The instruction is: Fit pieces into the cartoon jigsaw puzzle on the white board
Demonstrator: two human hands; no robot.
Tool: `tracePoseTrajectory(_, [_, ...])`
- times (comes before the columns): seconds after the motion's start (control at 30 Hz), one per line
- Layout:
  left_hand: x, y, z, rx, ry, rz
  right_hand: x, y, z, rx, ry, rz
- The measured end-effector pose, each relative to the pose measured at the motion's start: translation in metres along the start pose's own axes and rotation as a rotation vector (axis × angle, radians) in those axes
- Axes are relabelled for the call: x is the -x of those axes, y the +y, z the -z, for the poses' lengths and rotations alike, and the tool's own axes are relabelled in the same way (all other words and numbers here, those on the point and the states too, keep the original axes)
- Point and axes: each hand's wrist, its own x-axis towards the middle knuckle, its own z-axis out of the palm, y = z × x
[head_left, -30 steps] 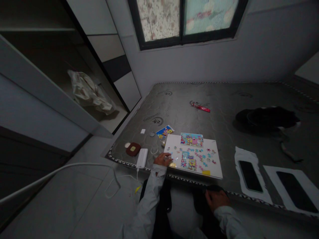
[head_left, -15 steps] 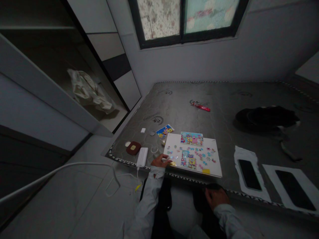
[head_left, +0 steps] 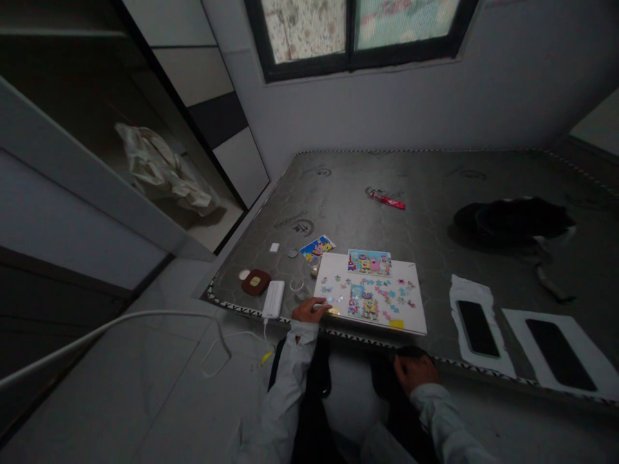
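Head view: left hand [head_left: 309, 311] lies at the near left corner of the white puzzle board [head_left: 416, 316] on the mattress [head_left: 435, 180]; fingers [head_left: 321, 308] curled low over loose puzzle pieces [head_left: 382, 295] scattered just beyond them, grip on any piece unclear. Right hand [head_left: 416, 372] rests on a dark knee, fingers loosely bent, holding nothing. Power bank [head_left: 273, 299] just left of the left fingers.

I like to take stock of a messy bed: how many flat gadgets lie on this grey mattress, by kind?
Black phones on white paper: 2
White rectangular power bank: 1
Small round maroon case: 1
Total: 4
The left hand rests by the white jigsaw board.
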Motion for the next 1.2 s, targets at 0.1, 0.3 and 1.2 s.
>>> tracePoseTrajectory(0.1, [0.001, 0.003, 0.000, 0.020, -0.028, -0.050, -0.001, 0.001, 0.000, 0.003, -0.004, 0.009])
tracePoseTrajectory(0.3, [0.001, -0.011, -0.007, 0.070, -0.054, -0.068, 0.000, 0.000, 0.001, 0.013, 0.000, 0.005])
tracePoseTrajectory(1.2, [0.007, -0.003, -0.004, -0.081, 0.007, -0.084, 0.000, 0.002, -0.007, 0.018, -0.001, 0.004])
